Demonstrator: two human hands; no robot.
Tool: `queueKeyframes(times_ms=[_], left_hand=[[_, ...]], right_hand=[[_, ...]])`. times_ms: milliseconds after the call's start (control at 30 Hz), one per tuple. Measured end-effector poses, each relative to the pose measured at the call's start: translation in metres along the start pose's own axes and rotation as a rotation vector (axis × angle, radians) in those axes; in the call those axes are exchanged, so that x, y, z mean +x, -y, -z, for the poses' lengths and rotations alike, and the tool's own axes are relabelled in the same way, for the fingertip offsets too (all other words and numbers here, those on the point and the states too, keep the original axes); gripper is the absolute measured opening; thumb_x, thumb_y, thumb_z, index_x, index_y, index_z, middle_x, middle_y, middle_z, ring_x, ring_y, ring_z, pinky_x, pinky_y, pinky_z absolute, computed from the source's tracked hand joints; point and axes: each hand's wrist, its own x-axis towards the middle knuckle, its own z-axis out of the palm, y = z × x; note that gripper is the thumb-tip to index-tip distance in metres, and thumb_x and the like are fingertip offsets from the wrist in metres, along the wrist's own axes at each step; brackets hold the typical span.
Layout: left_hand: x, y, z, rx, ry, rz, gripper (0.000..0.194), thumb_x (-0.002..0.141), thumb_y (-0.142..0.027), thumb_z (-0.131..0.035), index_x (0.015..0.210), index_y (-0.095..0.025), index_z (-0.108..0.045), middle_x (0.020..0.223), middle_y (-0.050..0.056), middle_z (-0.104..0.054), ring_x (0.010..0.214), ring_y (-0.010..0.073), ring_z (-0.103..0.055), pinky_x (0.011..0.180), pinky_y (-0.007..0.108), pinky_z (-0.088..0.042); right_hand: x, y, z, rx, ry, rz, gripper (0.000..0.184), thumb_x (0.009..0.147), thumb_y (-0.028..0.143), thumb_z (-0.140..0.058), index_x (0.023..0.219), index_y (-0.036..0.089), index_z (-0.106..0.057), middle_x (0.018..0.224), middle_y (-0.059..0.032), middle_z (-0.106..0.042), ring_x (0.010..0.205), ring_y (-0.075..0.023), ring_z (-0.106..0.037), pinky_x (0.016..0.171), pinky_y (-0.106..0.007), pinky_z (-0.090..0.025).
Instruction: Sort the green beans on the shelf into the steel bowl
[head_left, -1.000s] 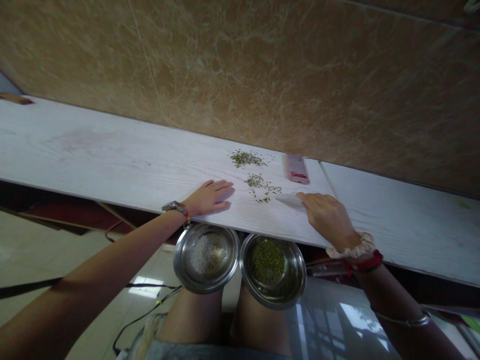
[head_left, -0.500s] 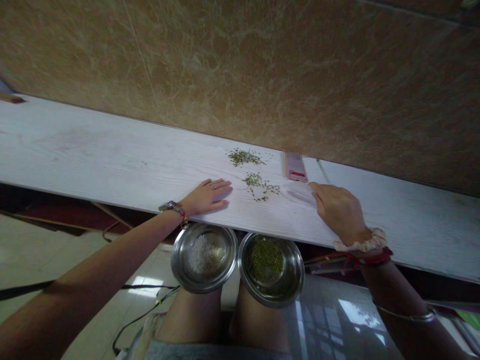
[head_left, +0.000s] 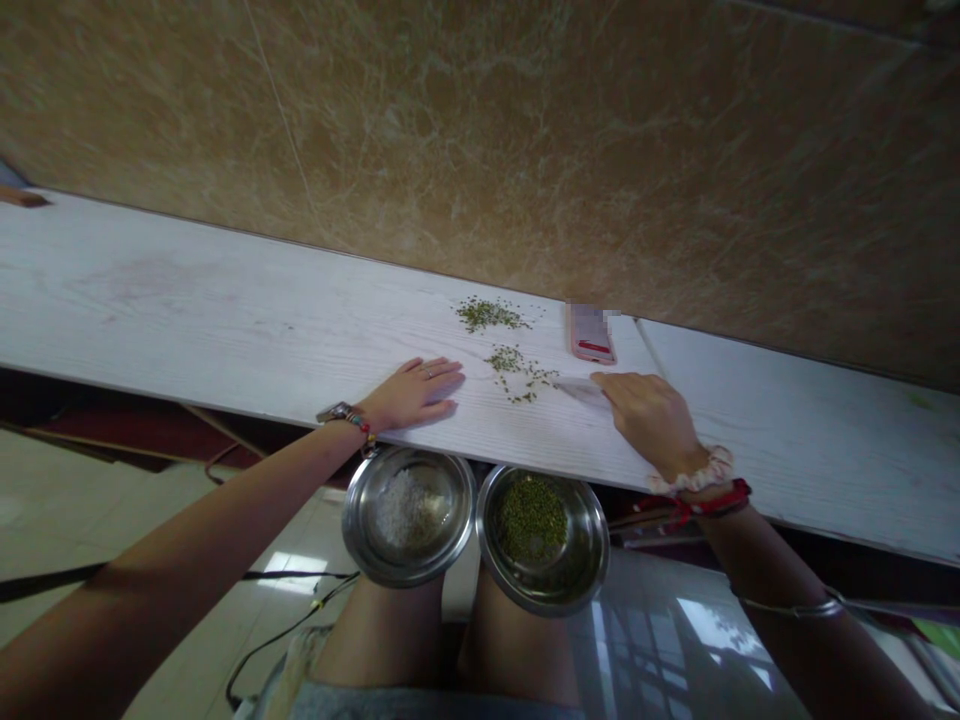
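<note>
My left hand (head_left: pixel 412 393) lies flat on the white wooden board (head_left: pixel 225 290), fingers stretched to the right. My right hand (head_left: pixel 652 420) pinches a thin, pale, flat card-like piece (head_left: pixel 583 390), its kind unclear, with its left end low over the board. That end reaches the right edge of a loose scatter of mung beans (head_left: pixel 510 362). Behind it sits a denser patch of mung beans (head_left: pixel 491 315). Below the board's front edge are two metal bowls: the left bowl (head_left: pixel 456 500) holds white grains (head_left: pixel 405 508), and the right bowl (head_left: pixel 591 525) holds mung beans (head_left: pixel 531 518).
A phone in a pink case (head_left: pixel 592 340) rests by the wall, behind my right hand. The brown marbled wall (head_left: pixel 450 150) borders the board's far side. Both bowls stand over my legs (head_left: pixel 390 640). A cable (head_left: pixel 277 630) runs along the tiled floor.
My right hand has moved left with the pale flat piece, bringing its end to the scattered mung beans. The phone is now less covered. My left hand and the bowls have stayed put.
</note>
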Motion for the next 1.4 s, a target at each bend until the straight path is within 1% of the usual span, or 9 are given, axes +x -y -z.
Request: queueKeyframes(times_ms=[233,433,667,833,1033,1133,1267,1333,1400], left_hand=[[0.000,-0.002,0.002,0.000,0.026,0.021,0.049,0.091,-0.046,-0.036,0.133,-0.021,-0.041,0.147,0.004,-0.035,0.135,0.0203,-0.031,0.109,0.041,-0.022],[0.000,-0.001,0.000,-0.008,-0.003,0.012,0.048,0.092,-0.047,-0.033,0.133,-0.023,-0.042,0.147,0.003,-0.036,0.134,0.0204,-0.032,0.109,0.041,-0.023],[0.000,-0.002,0.002,-0.005,0.012,0.020,0.048,0.091,-0.046,-0.036,0.133,-0.023,-0.042,0.147,0.004,-0.035,0.135,0.0201,-0.031,0.109,0.042,-0.022],[0.001,-0.002,0.000,0.000,0.000,0.012,0.048,0.092,-0.046,-0.035,0.133,-0.023,-0.042,0.147,0.003,-0.035,0.134,0.0198,-0.032,0.109,0.040,-0.022],[0.000,-0.002,0.000,0.003,-0.011,0.004,0.049,0.092,-0.049,-0.032,0.133,-0.023,-0.042,0.147,0.003,-0.035,0.134,0.0199,-0.032,0.109,0.039,-0.022],[0.000,-0.002,0.000,0.004,-0.003,0.004,0.049,0.092,-0.048,-0.033,0.133,-0.023,-0.042,0.147,0.003,-0.035,0.134,0.0200,-0.032,0.108,0.040,-0.022],[0.001,-0.001,0.000,-0.001,-0.012,0.000,0.048,0.092,-0.048,-0.032,0.133,-0.024,-0.042,0.147,0.003,-0.035,0.134,0.0202,-0.033,0.108,0.040,-0.022],[0.001,-0.001,0.000,-0.002,-0.015,-0.001,0.048,0.092,-0.048,-0.032,0.132,-0.025,-0.042,0.147,0.003,-0.036,0.133,0.0203,-0.033,0.108,0.040,-0.022],[0.000,-0.001,0.000,-0.001,-0.014,0.001,0.048,0.092,-0.048,-0.032,0.132,-0.024,-0.043,0.147,0.004,-0.036,0.133,0.0206,-0.033,0.108,0.039,-0.022]], right_hand=[[-0.011,0.001,0.009,0.021,-0.010,0.027,0.030,0.083,0.004,-0.042,0.097,0.011,-0.067,0.085,-0.0088,-0.072,0.076,-0.0180,-0.062,0.066,-0.030,-0.043],[-0.012,-0.001,0.012,0.001,-0.056,0.050,0.027,0.084,0.005,-0.043,0.097,0.010,-0.067,0.085,-0.0086,-0.072,0.075,-0.0182,-0.064,0.067,-0.030,-0.045],[-0.014,0.005,0.013,0.038,-0.029,0.044,0.027,0.084,0.005,-0.044,0.096,0.011,-0.067,0.085,-0.0085,-0.073,0.074,-0.0175,-0.064,0.066,-0.029,-0.046],[-0.017,0.015,0.024,0.101,0.005,0.038,0.028,0.083,0.005,-0.043,0.097,0.013,-0.066,0.086,-0.0073,-0.073,0.074,-0.0172,-0.064,0.067,-0.029,-0.046],[-0.014,0.027,0.044,0.153,0.004,0.093,0.026,0.084,0.007,-0.043,0.097,0.011,-0.065,0.084,-0.0074,-0.072,0.071,-0.0164,-0.063,0.067,-0.028,-0.046],[-0.014,0.028,0.050,0.112,0.039,0.054,0.028,0.083,0.006,-0.043,0.098,0.013,-0.065,0.084,-0.0069,-0.072,0.073,-0.0166,-0.063,0.068,-0.028,-0.046],[-0.018,0.027,0.052,0.083,0.138,-0.009,0.030,0.080,0.006,-0.042,0.096,0.015,-0.066,0.080,-0.0067,-0.072,0.069,-0.0176,-0.063,0.065,-0.029,-0.047],[-0.020,0.030,0.055,0.095,0.132,0.019,0.029,0.081,0.006,-0.042,0.095,0.014,-0.066,0.078,-0.0067,-0.071,0.067,-0.0173,-0.063,0.062,-0.029,-0.047],[-0.020,0.034,0.061,0.119,0.090,0.068,0.028,0.082,0.007,-0.040,0.093,0.012,-0.066,0.077,-0.0069,-0.071,0.064,-0.0164,-0.062,0.060,-0.028,-0.047]])
